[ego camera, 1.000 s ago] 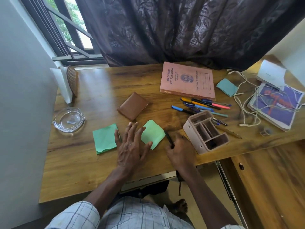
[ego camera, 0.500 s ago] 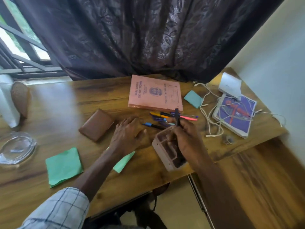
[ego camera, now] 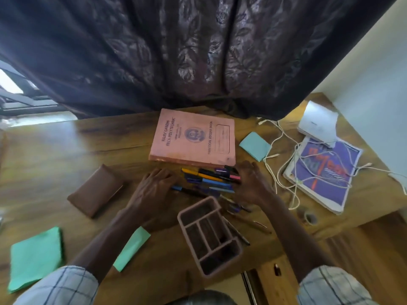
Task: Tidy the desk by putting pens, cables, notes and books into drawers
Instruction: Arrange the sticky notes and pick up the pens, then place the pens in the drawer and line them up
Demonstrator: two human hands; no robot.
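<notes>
Pen-gathering stage, by the look: flanked the loose pens [ego camera: 209,180] on the bench [ego camera: 55,150], below the pink book [ego camera: 193,137], with left grip [ego camera: 154,188] flat and spread; right grip [ego camera: 251,183] too blurred to tell. Next called for bunching them into one clasp.

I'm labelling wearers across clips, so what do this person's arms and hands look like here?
The left hand and right hand are bare, no gloves, watch or rings showing. Forearms are uncovered. The left sleeve and right sleeve are pale cloth with a thin dark check, ending near the elbows.
</notes>
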